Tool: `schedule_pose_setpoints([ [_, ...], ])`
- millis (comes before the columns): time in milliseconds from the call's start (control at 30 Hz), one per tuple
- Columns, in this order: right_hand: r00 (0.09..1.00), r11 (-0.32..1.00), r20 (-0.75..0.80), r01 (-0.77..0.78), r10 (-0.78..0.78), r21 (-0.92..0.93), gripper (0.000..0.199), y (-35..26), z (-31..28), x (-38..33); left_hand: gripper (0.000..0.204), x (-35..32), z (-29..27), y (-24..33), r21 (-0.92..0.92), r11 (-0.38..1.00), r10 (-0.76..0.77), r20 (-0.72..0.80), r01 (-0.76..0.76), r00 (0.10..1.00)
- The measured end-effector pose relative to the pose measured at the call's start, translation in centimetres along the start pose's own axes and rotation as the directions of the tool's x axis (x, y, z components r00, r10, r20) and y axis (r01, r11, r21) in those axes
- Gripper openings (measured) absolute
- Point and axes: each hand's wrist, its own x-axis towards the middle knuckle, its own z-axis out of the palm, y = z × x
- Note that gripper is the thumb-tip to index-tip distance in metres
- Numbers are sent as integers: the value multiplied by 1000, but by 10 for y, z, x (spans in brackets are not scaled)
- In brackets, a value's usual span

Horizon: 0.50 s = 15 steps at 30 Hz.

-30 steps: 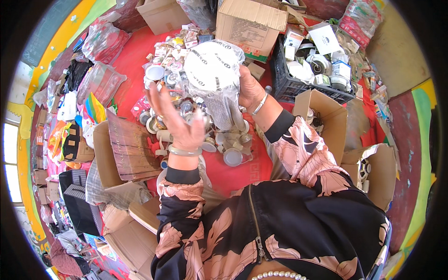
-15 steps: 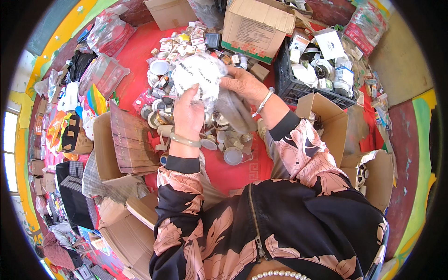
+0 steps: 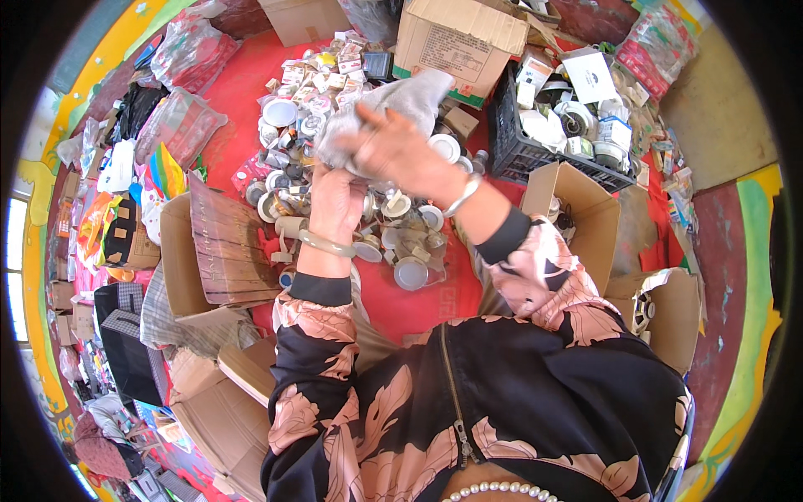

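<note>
Above a pile of small lamp parts, my right hand (image 3: 406, 155) presses a grey cloth (image 3: 427, 88) with its fingers, which are smeared by motion. My left hand (image 3: 336, 201) is closed below the cloth, at its near left side. Whatever the left hand supports there is covered; a white round thing in clear plastic was in it a moment ago. Under and around both hands lie white round lamp parts, such as a disc (image 3: 279, 112), a rimmed piece (image 3: 443, 148) and a cup-like piece (image 3: 411, 274).
Beyond the pile stands a cardboard box (image 3: 456, 50). A black crate (image 3: 535, 163) filled with lamp parts is at the far right. Open cartons flank me at left (image 3: 176, 259) and right (image 3: 590, 213). A red cloth (image 3: 418, 314) covers the floor.
The grey cloth has swung up from below my right hand to lie over the plastic-wrapped round thing, hiding it. My right hand has moved left and nearer, onto the cloth.
</note>
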Motion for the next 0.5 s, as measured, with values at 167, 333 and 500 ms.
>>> schedule_pose_setpoints([
  [167, 995, 999, -94, -43, 42, -6, 36, -23, -1, -4, 51, -9, 3, 10, 39, 998, -57, 33, 56, 998],
  [333, 967, 974, -205, -179, 148, -142, 36, -22, -6, -1, 54, -15, 6, 10, 153, 987, -62, 109, 45, 992],
  [500, 929, 933, -109, -341, 354, 116, 37, 13, 0, -3, 55, -16, 3, 7, 200, 977, -111, 168, 77, 980],
])
